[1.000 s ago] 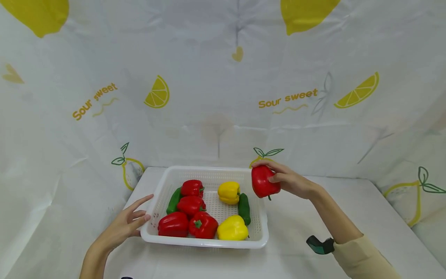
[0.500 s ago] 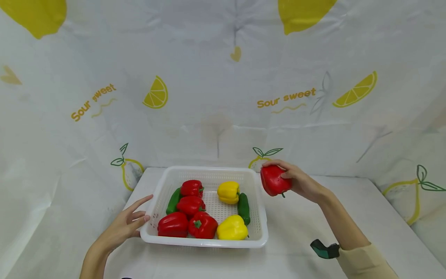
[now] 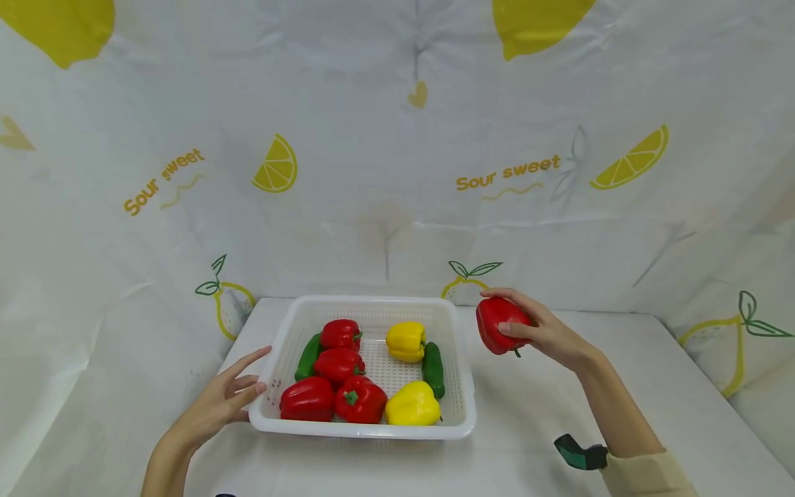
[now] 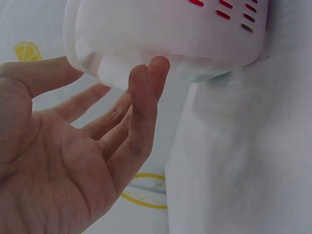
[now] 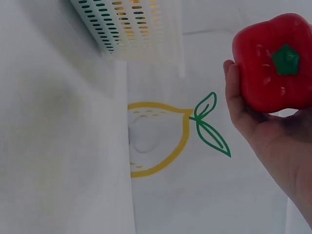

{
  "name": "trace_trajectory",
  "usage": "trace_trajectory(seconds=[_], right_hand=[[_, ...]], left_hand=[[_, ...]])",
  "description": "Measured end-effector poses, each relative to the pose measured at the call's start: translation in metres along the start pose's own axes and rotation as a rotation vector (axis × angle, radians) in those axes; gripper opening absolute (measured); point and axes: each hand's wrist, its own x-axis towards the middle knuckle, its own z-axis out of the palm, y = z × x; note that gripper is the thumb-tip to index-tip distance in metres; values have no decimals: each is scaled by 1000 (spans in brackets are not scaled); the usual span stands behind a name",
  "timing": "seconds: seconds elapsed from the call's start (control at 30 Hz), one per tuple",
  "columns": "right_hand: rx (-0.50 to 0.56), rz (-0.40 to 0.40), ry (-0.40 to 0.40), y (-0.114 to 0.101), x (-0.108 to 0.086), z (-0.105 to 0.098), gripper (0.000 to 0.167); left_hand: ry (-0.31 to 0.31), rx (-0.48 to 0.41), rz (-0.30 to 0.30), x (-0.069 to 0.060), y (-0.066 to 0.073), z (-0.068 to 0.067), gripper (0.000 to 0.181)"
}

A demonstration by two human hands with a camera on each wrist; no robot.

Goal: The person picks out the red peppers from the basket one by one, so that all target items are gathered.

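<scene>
A red bell pepper [image 3: 500,324] is gripped by my right hand [image 3: 546,337], held in the air just right of the white basket [image 3: 363,431]. In the right wrist view the pepper [image 5: 265,63] shows its green stem, with the right hand [image 5: 278,141] around its side. My left hand [image 3: 214,406] touches the basket's left side, fingers spread and relaxed; the left wrist view shows the left hand [image 4: 73,151] with fingertips against the basket wall [image 4: 146,29]. Inside the basket lie several red peppers [image 3: 307,400], two yellow peppers [image 3: 413,404] and two long green vegetables [image 3: 433,371].
The basket stands on a white table [image 3: 515,428]. Behind it hangs a white sheet [image 3: 373,241] printed with lemons and lettering. A dark green and black band [image 3: 580,453] is beside the right forearm near the cuff.
My right hand has moved to the right, away from the basket's rim, with the red pepper in it. The left hand and the basket have stayed nearly where they were.
</scene>
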Motion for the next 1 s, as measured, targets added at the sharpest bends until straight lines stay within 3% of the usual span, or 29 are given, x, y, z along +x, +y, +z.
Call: trace_trajectory(seconds=[0.2, 0.5, 1.0], right_hand=[[-60, 59, 65, 3, -4, 1, 83], [-59, 51, 117, 17, -8, -2, 66], [-76, 76, 240, 15, -14, -6, 66]], left_hand=[[-2, 2, 2, 0, -1, 0, 75], [4, 11, -5, -1, -1, 0, 75], [-2, -8, 15, -2, -1, 0, 74]])
